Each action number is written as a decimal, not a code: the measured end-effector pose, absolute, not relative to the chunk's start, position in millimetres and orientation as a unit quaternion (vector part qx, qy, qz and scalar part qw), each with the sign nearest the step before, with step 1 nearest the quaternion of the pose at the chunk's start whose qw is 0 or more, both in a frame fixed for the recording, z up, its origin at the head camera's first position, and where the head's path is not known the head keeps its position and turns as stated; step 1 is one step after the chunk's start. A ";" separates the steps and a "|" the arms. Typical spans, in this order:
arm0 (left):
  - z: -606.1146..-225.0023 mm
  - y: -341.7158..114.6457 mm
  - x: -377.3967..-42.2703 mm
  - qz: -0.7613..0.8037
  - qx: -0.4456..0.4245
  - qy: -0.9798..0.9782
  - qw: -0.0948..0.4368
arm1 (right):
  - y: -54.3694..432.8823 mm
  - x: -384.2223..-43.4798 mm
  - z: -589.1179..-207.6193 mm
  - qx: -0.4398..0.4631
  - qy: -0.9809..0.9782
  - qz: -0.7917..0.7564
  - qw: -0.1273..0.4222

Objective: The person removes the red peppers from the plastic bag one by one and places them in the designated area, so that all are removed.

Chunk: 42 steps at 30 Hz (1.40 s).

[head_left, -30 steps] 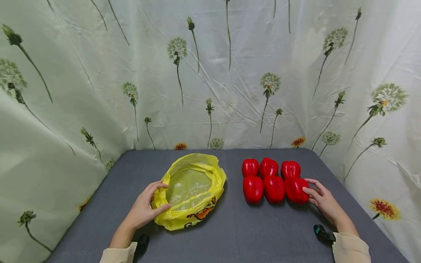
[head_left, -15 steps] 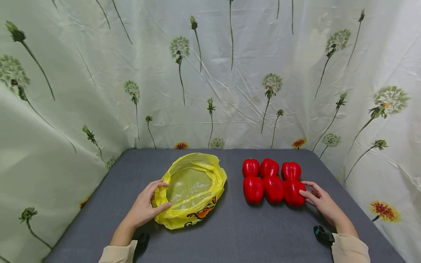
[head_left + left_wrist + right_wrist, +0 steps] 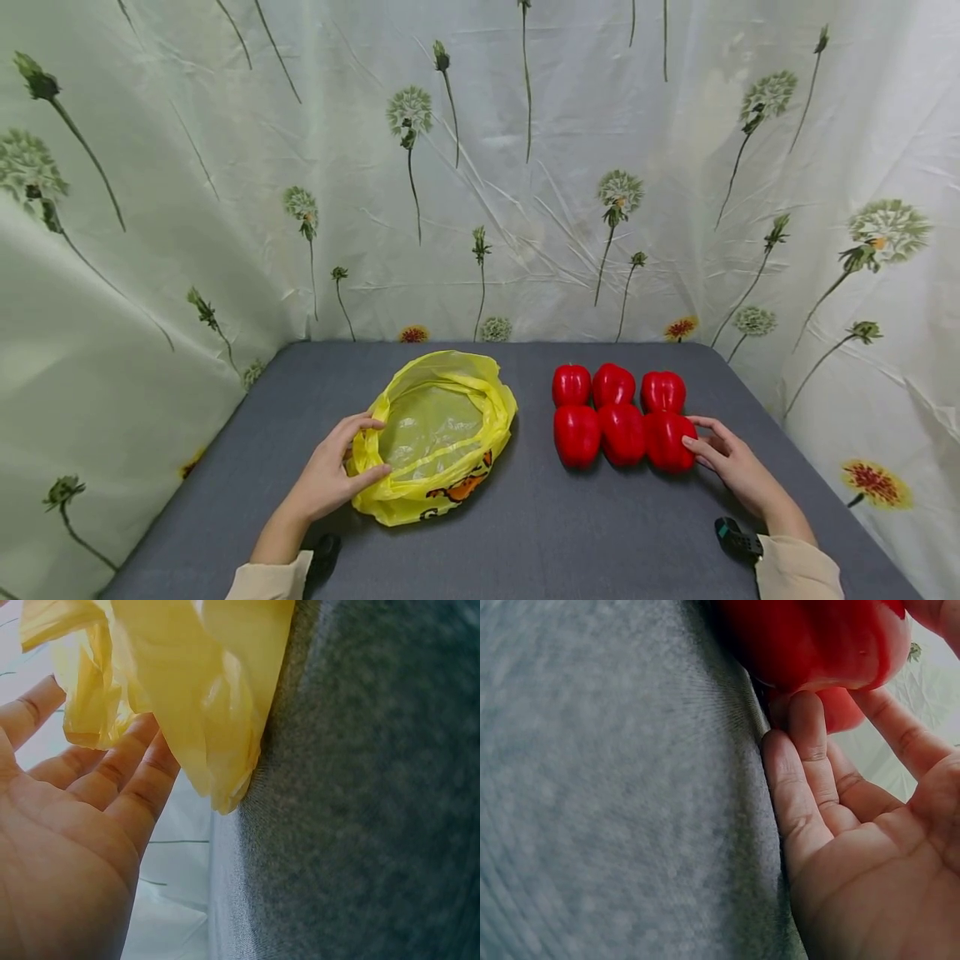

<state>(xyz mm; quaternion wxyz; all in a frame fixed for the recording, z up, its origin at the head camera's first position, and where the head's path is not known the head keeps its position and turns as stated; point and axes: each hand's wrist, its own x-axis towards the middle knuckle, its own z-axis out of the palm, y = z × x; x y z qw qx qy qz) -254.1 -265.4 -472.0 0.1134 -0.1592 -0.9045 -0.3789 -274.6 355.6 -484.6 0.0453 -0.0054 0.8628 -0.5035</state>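
A yellow plastic bag (image 3: pixel 501 408) with an orange and black print lies mouth-up on the table, left of centre. My left hand (image 3: pixel 324 477) rests at its left side, index finger and thumb lying over the rim. In the left wrist view the spread, fairly straight fingers (image 3: pixel 112 769) reach behind the yellow plastic. To the right, several red bell peppers stand in two close rows. My right hand (image 3: pixel 738 468) holds the front-right red bell pepper (image 3: pixel 663 442), thumb on the near side and index finger on the far side. Its lower fingers (image 3: pixel 791 780) extend beneath, along the tabletop.
The back row has a left pepper (image 3: pixel 572 385), a middle pepper (image 3: pixel 613 384) and a right pepper (image 3: pixel 663 391). The grey tabletop (image 3: pixel 517 533) runs back to a pale curtain (image 3: pixel 525 192) with dandelion prints, which also hangs at both sides.
The front-right pepper has shifted slightly left and nearer, up against its neighbour, with my right hand following it. My left hand and the bag have stayed in place.
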 end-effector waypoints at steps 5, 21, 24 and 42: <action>-471.6 -263.6 -256.5 -0.378 -0.164 -0.904 0.114 | 357.5 -272.8 -486.5 -0.004 0.865 -0.501 0.039; -471.0 -264.9 -256.8 -0.375 -0.167 -0.904 0.116 | 355.8 -270.6 -486.6 -0.006 0.867 -0.497 0.021; -470.8 -264.7 -256.8 -0.375 -0.166 -0.905 0.117 | 355.4 -270.0 -486.6 -0.009 0.867 -0.498 0.016; -472.3 -264.6 -254.0 -0.384 -0.164 -0.901 0.115 | 355.6 -273.0 -487.4 -0.013 0.869 -0.494 0.021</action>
